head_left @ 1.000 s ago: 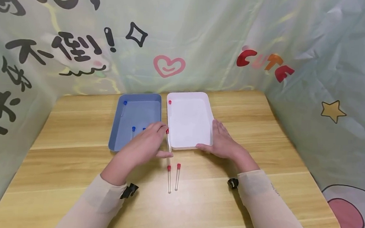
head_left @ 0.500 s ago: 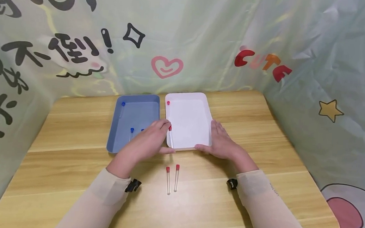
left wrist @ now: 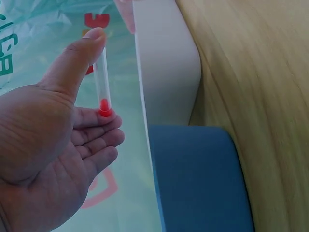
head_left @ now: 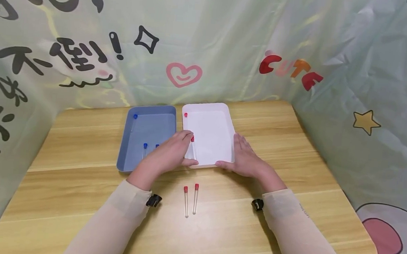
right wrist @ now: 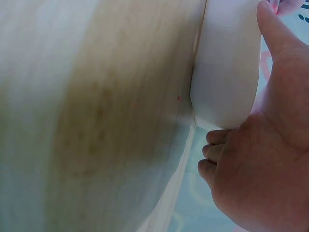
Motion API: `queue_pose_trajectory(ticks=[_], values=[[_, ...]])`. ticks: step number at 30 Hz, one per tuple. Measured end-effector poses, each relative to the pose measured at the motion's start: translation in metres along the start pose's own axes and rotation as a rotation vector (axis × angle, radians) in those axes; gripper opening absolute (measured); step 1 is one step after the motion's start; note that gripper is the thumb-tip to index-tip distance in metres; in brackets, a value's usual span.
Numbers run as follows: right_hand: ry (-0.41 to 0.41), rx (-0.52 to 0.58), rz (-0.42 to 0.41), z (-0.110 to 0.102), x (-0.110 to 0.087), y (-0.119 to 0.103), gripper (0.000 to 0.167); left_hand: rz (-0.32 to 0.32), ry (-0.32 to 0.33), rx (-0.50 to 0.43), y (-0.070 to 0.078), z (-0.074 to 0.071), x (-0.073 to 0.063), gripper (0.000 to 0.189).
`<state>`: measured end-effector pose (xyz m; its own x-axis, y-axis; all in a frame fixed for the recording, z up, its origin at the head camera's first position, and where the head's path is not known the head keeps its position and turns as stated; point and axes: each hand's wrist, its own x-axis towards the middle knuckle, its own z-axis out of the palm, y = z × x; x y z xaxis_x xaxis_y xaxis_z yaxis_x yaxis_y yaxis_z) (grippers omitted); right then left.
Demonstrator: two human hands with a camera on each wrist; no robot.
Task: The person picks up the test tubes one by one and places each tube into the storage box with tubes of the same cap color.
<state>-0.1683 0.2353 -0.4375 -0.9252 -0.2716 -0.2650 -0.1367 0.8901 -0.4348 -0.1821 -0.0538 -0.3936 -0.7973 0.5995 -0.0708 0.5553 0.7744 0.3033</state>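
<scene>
My left hand [head_left: 171, 150] pinches a clear tube with a red cap [left wrist: 101, 79] between thumb and fingers. In the head view this tube [head_left: 194, 149] is over the near left part of the white tray [head_left: 211, 135], its cap pointing to the back. Straight fingers of my right hand [head_left: 249, 159] lie along the tray's right side, and the thumb touches its front edge. Two more red-capped tubes, one on the left [head_left: 186, 202] and one on the right [head_left: 195, 199], lie on the table in front of the tray.
Left of the white tray stands a blue tray [head_left: 150, 127] with several blue-capped tubes, partly hidden by my left hand. Another red cap [head_left: 186, 115] shows at the white tray's back left corner. The wooden table [head_left: 270, 234] is bordered by a printed curtain [head_left: 230, 46].
My left hand has carried its red-capped tube to the right, from the white tray's left edge to over its inside. My right hand has stayed at the tray.
</scene>
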Motion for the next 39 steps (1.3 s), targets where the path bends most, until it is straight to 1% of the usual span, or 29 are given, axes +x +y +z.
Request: queue_pose_trajectory(ticks=[7,11,18,22,33,39], values=[[0.005,-0.003,-0.006,0.002,0.001,0.002,0.135,0.008,-0.017,-0.007,-0.003,0.005,0.011,0.088],[-0.002,0.001,0.004,0.002,0.001,0.002,0.137,0.009,-0.028,-0.004,-0.005,0.007,0.016,0.086],[-0.005,0.002,0.001,0.001,0.002,0.001,0.138,0.01,-0.055,0.03,-0.005,0.007,0.023,0.088],[-0.004,0.004,-0.001,0.001,0.002,0.001,0.137,0.01,-0.073,0.043,-0.005,0.007,0.026,0.087],[-0.005,-0.01,0.0,0.002,0.003,0.002,0.137,0.001,-0.109,0.072,-0.008,0.015,0.035,0.085],[0.002,-0.008,-0.006,0.002,0.002,0.003,0.135,0.002,-0.125,0.092,-0.005,0.016,0.037,0.09]])
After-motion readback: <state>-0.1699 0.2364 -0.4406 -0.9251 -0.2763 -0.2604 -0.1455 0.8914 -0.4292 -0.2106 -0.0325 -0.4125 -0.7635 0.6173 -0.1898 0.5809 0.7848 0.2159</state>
